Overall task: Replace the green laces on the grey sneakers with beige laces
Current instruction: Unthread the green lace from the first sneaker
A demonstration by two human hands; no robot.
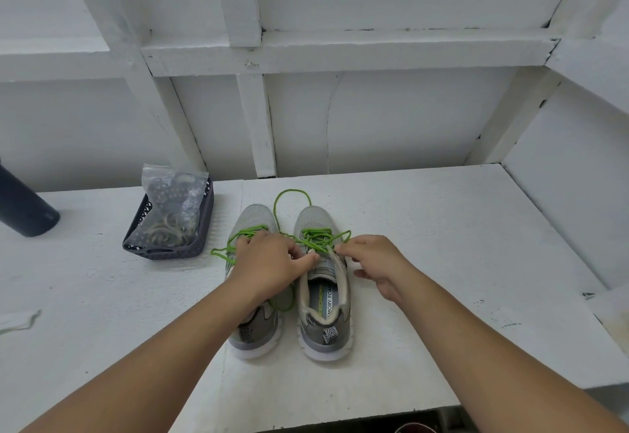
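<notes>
Two bare forearms reach to the right-hand grey mesh sneaker, toe pointing away; left hand and right hand each pinch its thin green lace just ahead of the fingertips.

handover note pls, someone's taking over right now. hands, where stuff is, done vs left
Left hand: lies over the left sneaker, fingertips pinching at the tongue of the right sneaker.
Right hand: pinching the green lace at the right sneaker's upper eyelets.
Things: both sneakers side by side on the white table, toes away from the person. Beige laces appear to be in the dark basket to the left, with a plastic bag.
Done: green laces untied and loosened, ends trailing on the table.
Left: pull the green laces fully out of both shoes, then thread beige ones.
</notes>
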